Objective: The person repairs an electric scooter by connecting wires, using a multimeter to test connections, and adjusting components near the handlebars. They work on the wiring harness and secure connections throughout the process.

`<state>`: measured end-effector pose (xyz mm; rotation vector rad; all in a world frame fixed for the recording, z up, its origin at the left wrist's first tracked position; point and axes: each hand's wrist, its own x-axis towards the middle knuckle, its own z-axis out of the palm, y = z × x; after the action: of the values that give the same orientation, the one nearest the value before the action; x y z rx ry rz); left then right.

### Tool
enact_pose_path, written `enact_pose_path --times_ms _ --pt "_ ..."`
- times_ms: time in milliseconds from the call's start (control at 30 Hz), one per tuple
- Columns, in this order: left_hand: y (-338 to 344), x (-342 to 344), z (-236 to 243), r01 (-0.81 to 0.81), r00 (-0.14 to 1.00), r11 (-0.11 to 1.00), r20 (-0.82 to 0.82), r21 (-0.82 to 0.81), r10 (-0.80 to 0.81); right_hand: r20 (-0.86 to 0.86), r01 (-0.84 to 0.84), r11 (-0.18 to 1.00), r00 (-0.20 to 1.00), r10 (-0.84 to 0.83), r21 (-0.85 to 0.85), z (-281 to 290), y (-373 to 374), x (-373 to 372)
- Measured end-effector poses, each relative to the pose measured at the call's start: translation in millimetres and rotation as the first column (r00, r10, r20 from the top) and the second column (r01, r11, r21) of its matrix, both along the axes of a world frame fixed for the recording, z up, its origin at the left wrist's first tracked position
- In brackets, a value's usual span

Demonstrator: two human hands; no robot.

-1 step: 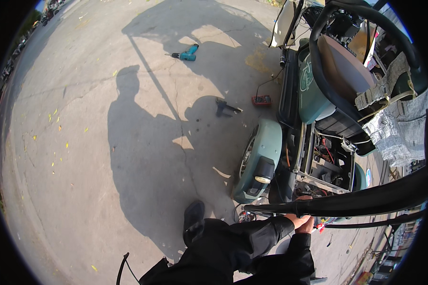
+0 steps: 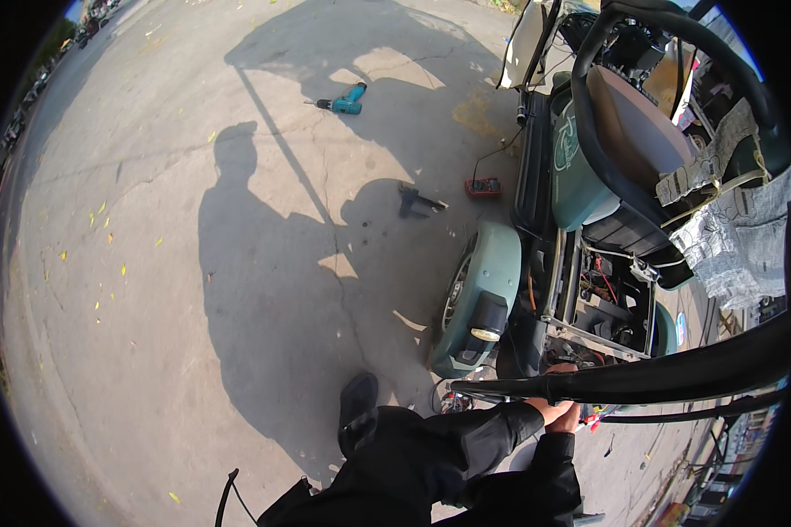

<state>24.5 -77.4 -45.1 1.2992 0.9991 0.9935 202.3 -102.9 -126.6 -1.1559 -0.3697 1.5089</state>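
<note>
My left hand (image 2: 548,408) and my right hand (image 2: 566,419) are close together beneath a thick black bar (image 2: 668,373) of the green three-wheeled vehicle. Dark sleeves cover both forearms up to the wrists. The bar hides most of the fingers, so I cannot make out what they hold or touch. A little skin shows above the bar, beside the vehicle's open compartment (image 2: 602,307), where red and black wires lie. Left of the hands stands a green wheel fender (image 2: 492,272) with a lamp (image 2: 486,334) on it. A small tangle of wires (image 2: 455,401) lies under the bar's end.
A teal cordless drill (image 2: 347,101) lies on the concrete, far left of the vehicle. Nearer are a dark tool-like piece (image 2: 420,200) and a red meter (image 2: 483,186) with a lead running to the vehicle. A brown seat (image 2: 637,123) and grey cloth (image 2: 734,233) are on the right.
</note>
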Motion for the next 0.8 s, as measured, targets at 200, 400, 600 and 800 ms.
enact_pose_path --times_ms 200,400,600,800 --pt "5.6 -13.2 27.4 0.03 0.979 0.995 -0.203 0.099 -0.009 -0.02 -0.002 1.0 1.0 0.002 0.024 4.9 12.4 -17.9" --pt "15.4 -28.6 37.0 0.047 0.952 0.987 -0.305 0.152 0.002 -0.015 0.006 1.0 1.0 -0.006 0.0 5.5 18.1 -23.9" --pt "22.7 -32.1 45.8 0.067 0.929 0.982 -0.37 0.177 0.003 -0.012 0.014 1.0 1.0 -0.015 -0.017 7.2 20.5 -25.2" --pt "22.3 -35.2 50.9 0.104 0.886 0.973 -0.463 0.204 0.002 -0.031 0.021 1.0 0.999 -0.021 -0.01 5.7 18.1 -28.6"
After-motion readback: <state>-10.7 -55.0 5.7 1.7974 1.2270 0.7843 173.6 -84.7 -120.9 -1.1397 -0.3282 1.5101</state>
